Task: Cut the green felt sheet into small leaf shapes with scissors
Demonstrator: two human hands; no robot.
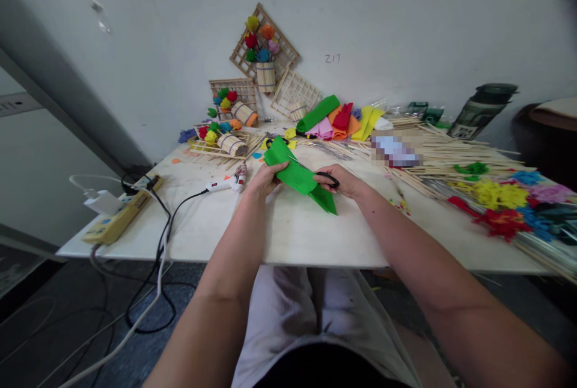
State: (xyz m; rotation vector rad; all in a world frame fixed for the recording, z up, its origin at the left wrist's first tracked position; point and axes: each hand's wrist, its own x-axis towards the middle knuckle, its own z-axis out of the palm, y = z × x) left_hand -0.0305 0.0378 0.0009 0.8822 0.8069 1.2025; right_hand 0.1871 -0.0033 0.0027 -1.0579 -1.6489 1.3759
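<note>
My left hand (264, 179) pinches the left side of a folded green felt sheet (295, 175) held just above the white table (279, 232). My right hand (341, 181) has its fingers through the black handles of a pair of scissors (325, 178), whose blades lie across the green felt. The felt slants from upper left to lower right between both hands. A white hot-glue gun (225, 183) lies on the table just left of my left hand.
Rolls of coloured felt (338, 121) and wooden lattice frames with felt flowers (264, 51) stand at the back by the wall. Bamboo sticks (455, 154) and finished felt flowers (500, 208) fill the right side. A power strip (118, 220) with cables sits at the left edge.
</note>
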